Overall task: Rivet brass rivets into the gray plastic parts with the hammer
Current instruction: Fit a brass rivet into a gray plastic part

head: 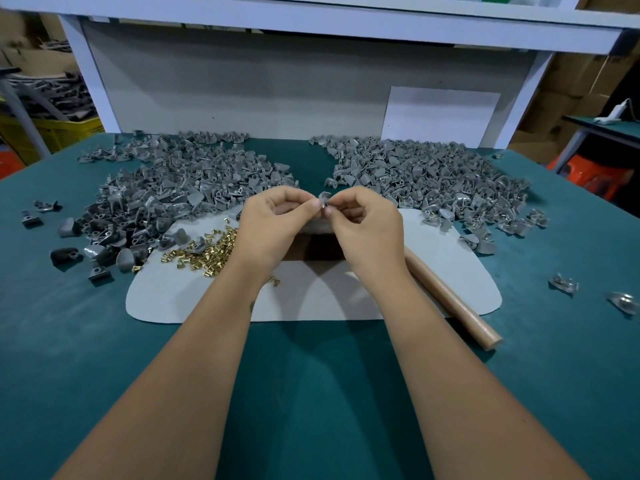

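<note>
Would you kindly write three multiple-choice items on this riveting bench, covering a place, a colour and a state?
1. Where does the loose heap of small brass rivets lie?
A. on the pale grey mat
B. on the shelf
C. in a crate

2. What colour is the table covering?
A. red
B. teal green
C. white

3. What is the state of the wooden hammer handle?
A. swung overhead
B. held in one hand
C. lying untouched on the mat

Answers: 1 A, the rivets sit on the mat's left part. 2 B, teal shows all round the mat. 3 C, both hands, left hand and right hand, pinch one small gray plastic part.
</note>
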